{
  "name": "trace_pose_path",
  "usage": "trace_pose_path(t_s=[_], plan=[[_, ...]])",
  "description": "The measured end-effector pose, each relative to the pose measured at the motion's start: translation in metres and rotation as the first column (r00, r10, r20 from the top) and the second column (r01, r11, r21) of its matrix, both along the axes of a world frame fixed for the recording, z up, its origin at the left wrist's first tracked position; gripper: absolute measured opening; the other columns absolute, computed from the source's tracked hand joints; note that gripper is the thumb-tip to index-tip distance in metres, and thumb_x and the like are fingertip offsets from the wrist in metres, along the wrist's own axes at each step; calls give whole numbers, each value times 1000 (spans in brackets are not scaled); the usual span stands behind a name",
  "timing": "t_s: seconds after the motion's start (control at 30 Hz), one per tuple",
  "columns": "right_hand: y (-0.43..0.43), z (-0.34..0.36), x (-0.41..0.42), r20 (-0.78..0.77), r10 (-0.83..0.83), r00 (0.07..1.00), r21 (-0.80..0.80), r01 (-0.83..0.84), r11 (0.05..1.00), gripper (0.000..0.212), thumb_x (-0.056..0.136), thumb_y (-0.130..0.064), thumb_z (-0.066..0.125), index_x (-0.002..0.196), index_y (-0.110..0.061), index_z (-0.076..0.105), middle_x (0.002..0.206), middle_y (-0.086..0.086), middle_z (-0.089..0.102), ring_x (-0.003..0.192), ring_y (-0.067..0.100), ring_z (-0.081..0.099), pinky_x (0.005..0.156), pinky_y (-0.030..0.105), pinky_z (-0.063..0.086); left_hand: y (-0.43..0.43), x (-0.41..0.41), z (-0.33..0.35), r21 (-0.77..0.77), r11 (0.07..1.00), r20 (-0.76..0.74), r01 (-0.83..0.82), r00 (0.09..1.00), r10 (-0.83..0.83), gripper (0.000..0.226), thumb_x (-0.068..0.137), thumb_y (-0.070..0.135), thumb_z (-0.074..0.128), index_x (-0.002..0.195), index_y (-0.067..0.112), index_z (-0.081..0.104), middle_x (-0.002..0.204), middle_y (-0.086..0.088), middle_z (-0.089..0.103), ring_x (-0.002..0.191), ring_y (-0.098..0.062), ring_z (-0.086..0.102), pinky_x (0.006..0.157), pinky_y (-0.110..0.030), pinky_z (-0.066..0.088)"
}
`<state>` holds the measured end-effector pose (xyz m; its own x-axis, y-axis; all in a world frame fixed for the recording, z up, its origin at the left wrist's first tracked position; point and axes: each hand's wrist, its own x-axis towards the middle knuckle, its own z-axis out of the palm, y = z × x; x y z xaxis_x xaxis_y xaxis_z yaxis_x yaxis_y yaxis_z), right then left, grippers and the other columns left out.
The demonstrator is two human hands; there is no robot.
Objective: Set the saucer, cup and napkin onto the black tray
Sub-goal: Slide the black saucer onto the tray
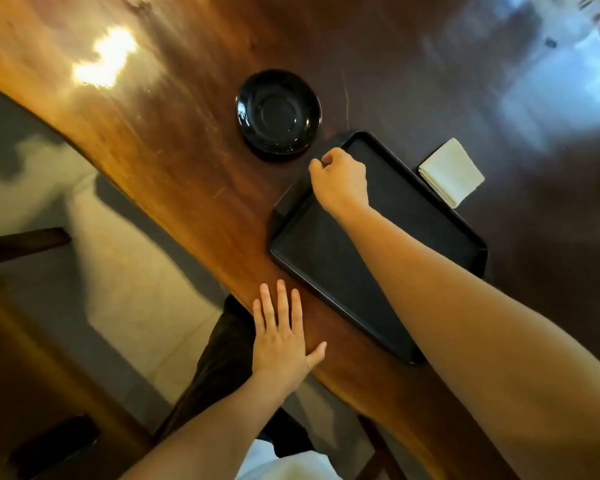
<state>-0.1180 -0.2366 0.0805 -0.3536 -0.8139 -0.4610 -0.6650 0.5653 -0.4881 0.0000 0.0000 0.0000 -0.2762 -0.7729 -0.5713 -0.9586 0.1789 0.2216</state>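
Head view: a glossy wooden table seen from above.
Black tray: empty, on the table near its edge.
Saucer: black, on the table just beyond the tray's far corner.
Napkin: white, folded, against the tray's far side.
Right hand: fingers curled, over the tray's far end; whether it grips the rim, I cannot tell.
Left hand: flat, fingers spread, resting on the table edge, holding nothing.

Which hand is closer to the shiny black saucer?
The right hand. It is curled over the black tray's far corner, just beside the saucer. The left hand lies flat on the table edge, much farther away.
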Motion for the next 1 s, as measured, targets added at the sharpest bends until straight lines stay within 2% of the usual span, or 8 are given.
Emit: trace_pose_path(t_s=[0.1, 0.2, 0.37, 0.53, 0.6, 0.7, 0.9, 1.0], plan=[[-18, -9, 11, 76, -88, 993, 17, 86, 996, 23, 100, -32, 51, 93, -12, 60, 86, 10, 71, 68, 23, 73, 61, 39, 64, 1, 2, -3, -9, 1000, -23, -26, 999, 26, 113, 79, 83, 38, 155, 8, 0, 162, -23, -15, 148, -48, -20, 117, -58, -17], [-35, -16, 24, 229, -228, 946, 123, 204, 971, 23, 104, -23, 49, 102, -3, 59, 89, 16, 74, 55, 21, 70, 44, 27, 52, 4, 2, -7, -19, 1000, -46, 2, 999, -3, 115, 77, 82, 44, 156, 7, 6, 163, -23, -8, 149, -48, -14, 118, -57, -14], [-55, -16, 44, 399, -519, 756, 334, 407, 850, 42, 106, -10, 38, 147, 0, 36, 103, 23, 71, 45, 20, 65, 33, 17, 43, 6, 4, -11, -27, 1000, -65, -7, 998, 5, 115, 78, 81, 43, 156, 7, 3, 163, -23, -11, 149, -47, -15, 118, -57, -16], [-69, -17, 51, 422, -756, 501, 535, 536, 653, 38, 108, -12, 38, 145, -8, 45, 73, 17, 68, 37, 14, 58, 33, 15, 39, 5, 5, -13, -23, 1000, -71, 1, 997, -3, 113, 80, 80, 42, 156, 7, 3, 163, -24, -8, 149, -48, -13, 118, -58, -12], [-71, -22, 52, 420, -819, 391, 579, 579, 574, 35, 107, -11, 39, 140, -11, 52, 72, 14, 67, 37, 12, 55, 29, 13, 35, 6, 5, -13, -21, 1000, -79, 1, 997, -3, 113, 80, 80, 43, 157, 7, 5, 164, -24, -6, 150, -48, -12, 118, -58, -11], [-70, -27, 52, 475, -829, 295, 587, 596, 548, 35, 106, -7, 40, 137, -9, 55, 78, 11, 62, 38, 7, 44, 25, 14, 27, 6, 5, -13, -34, 999, -84, 1, 996, -4, 112, 80, 80, 42, 157, 7, 4, 163, -24, -9, 149, -48, -13, 118, -59, -12], [-55, -22, 35, 590, -749, 302, 525, 561, 640, 12, 102, -5, 43, 101, -10, 53, 68, 5, 53, 30, 5, 33, 28, 16, 22, 6, 4, -12, -26, 1000, -80, 0, 997, -2, 114, 80, 81, 41, 156, 7, -3, 162, -23, -14, 148, -47, -18, 118, -58, -13], [-39, -20, 25, 611, -714, 343, 507, 523, 685, 17, 104, -8, 46, 89, -7, 54, 65, 5, 53, 30, 5, 32, 29, 17, 23, 6, 3, -11, -21, 1000, -65, 5, 998, -6, 114, 82, 82, 36, 154, 7, -10, 160, -23, -24, 145, -47, -28, 116, -58, -18]])
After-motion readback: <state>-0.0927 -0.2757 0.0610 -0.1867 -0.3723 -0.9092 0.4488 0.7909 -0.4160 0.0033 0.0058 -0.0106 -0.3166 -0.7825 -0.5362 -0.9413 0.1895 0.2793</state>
